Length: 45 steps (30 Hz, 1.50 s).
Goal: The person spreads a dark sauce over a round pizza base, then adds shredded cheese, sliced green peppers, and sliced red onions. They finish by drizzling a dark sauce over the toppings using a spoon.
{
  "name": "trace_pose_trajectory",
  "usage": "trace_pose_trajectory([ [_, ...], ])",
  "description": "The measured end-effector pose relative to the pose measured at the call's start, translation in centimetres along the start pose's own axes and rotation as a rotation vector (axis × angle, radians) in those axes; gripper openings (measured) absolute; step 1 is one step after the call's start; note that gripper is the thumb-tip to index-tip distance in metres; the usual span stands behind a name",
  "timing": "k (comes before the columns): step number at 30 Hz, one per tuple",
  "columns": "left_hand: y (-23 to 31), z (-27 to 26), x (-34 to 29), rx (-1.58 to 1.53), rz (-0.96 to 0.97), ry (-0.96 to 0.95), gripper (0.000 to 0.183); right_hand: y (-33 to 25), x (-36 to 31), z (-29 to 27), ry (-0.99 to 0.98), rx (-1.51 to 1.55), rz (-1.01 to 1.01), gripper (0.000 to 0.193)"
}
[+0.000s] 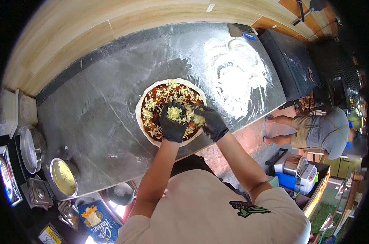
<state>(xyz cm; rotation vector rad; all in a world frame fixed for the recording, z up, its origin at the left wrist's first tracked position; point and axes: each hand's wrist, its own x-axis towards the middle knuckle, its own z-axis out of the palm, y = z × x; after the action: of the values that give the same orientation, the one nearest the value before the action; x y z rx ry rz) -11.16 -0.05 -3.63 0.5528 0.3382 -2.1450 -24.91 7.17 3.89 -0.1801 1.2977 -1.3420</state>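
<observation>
White shirt (217, 203) fills six o'clock; toward twelve, the pizza (170, 90) lies on the table (99, 118), sauce (155, 116) spread, shredded cheese (176, 114) widely strewn, some yet unplaced. Left hand (171, 128), palm up, cups a heap; right hand (212, 123), at four, blurred, grip seemingly pinching shreds.

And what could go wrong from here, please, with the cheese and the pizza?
Cheese heaped in the cupped left hand could drop in one clump if that hand tips over the pizza. The topping may also end up uneven, since patches of dark red sauce show between the shreds. And the right hand is near the dough rim, so some shreds might land on the counter.
</observation>
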Motion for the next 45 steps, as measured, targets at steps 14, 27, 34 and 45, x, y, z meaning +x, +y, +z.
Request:
trace_pose_trajectory([
  [14,9.9,-2.2,-3.9,0.003,0.21,-0.259,0.027,1.1,5.1,-2.9,-0.026,-0.465,-0.172,0.024],
  [27,13.6,-3.2,-7.3,0.385,0.433,-0.217,0.021,-1.4,11.6,1.2,-0.081,-0.755,-0.357,0.03],
  [34,14.8,-3.0,-9.9,0.759,0.567,-0.207,0.028,-0.7,16.0,6.6,-0.115,-0.944,-0.569,0.017],
  [45,16.4,-4.1,-11.1,0.513,0.53,-0.099,0.021,0.5,10.7,5.3,-0.234,-0.956,-0.444,0.019],
])
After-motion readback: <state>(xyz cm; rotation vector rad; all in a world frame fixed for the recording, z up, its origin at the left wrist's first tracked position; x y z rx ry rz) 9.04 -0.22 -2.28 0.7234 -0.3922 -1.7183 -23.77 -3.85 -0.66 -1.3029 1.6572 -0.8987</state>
